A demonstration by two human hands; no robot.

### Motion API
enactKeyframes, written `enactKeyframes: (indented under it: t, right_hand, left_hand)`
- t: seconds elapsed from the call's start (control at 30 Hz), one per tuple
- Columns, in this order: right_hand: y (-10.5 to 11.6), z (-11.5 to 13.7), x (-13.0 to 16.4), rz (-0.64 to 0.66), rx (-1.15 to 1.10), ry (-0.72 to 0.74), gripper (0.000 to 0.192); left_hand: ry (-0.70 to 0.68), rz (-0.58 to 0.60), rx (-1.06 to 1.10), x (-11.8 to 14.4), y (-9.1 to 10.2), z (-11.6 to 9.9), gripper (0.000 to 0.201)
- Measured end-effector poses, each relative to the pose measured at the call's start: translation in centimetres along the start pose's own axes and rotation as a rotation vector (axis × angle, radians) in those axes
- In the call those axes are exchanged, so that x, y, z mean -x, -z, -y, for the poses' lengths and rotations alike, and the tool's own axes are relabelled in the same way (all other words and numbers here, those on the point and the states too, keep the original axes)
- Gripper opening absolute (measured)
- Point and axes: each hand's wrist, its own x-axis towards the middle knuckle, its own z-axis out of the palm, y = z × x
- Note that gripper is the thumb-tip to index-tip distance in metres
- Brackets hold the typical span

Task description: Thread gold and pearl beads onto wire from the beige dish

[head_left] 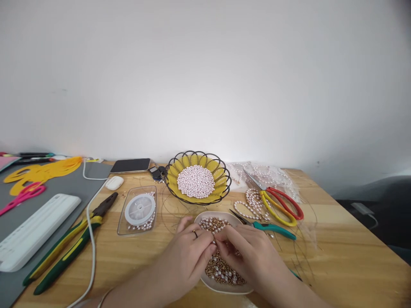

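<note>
Both hands meet over a pale dish [224, 289] filled with gold, pink and white beads [224, 273]. My left hand [191, 250], with a dark ring on one finger, has its thumb and forefinger pinched together. Opposite it, my right hand [248, 246] is pinched too, its fingertips touching those of the left. Whatever sits between the fingertips is too small to make out. Just beyond my right hand lie teal-handled pliers [274, 229] and a string of pink pearl beads [252, 205].
Behind the dish stands a yellow basket [173, 175] of pink beads. Scissors [282, 205] lie at right on plastic bags [272, 175]. To the left are a clear box [122, 222] with a thread spool [139, 208], large pliers [72, 244], a phone [130, 165] and a power strip [38, 229].
</note>
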Motion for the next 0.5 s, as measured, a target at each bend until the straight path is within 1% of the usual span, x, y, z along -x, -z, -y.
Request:
enactKeyframes:
  t: [0.2, 0.37, 0.5]
  right_hand:
    - [-0.37, -0.08, 0.11, -0.053, -0.024, 0.005, 0.023]
    - [0.0, -0.34, 0.26, 0.025, -0.145, -0.051, 0.017]
    - [0.39, -0.47, 0.19, 0.062, -0.214, -0.098, 0.016]
  left_hand:
    - [0.005, 0.003, 0.011, 0.16, -0.02, -0.12, 0.028]
    - [-0.001, -0.005, 0.016, 0.15, 0.17, -0.2, 0.026]
    - [0.001, -0.022, 0.013, 0.05, 0.42, -0.22, 0.027]
